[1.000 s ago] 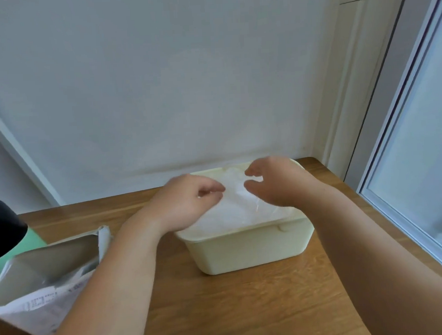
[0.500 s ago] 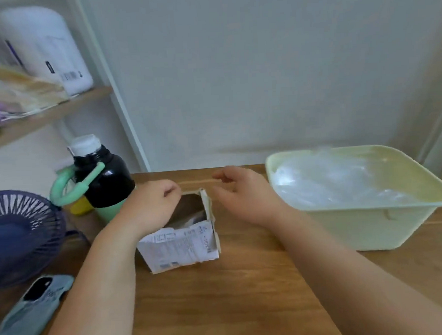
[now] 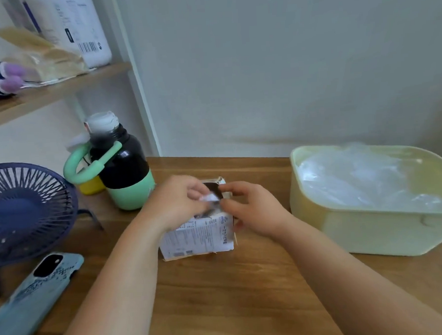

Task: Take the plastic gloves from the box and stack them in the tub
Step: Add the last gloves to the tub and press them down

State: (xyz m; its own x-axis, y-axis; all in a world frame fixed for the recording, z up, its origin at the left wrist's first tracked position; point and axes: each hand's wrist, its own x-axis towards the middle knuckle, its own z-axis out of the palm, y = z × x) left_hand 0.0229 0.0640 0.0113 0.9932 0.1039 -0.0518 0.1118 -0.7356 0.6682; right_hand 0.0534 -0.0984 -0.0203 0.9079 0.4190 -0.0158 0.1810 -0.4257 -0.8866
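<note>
Looking down through the head view, the left hand point(image 3: 175, 203) and the right hand point(image 3: 254, 213) are found together at the open mouth of the box point(image 3: 200, 236), which stands on the wooden table point(image 3: 221, 300) near the middle, with the tub point(image 3: 372, 236) well apart to its right. A pale wisp of glove point(image 3: 209, 198) is seen at the mouth and appears to be pinched by the curled fingers of the left hand. The right wall of the box appears to be gripped between thumb and forefinger of the right hand. Neither grip can be read with certainty through the blur. The tub is heaped to about its rim with stacked gloves point(image 3: 356, 185). Several failures can be judged likely from here. Because the film is thin and clinging, more than one glove could be dragged out at once, or the sheet could be torn against the ragged cardboard edge. The light box could be lifted or tipped if the right hand's hold is loosened during the pull. A glove laid on so full a heap could slide over the rim. The bottle point(image 3: 123, 172) just left of the box could be knocked if the left arm is swung wide.
</note>
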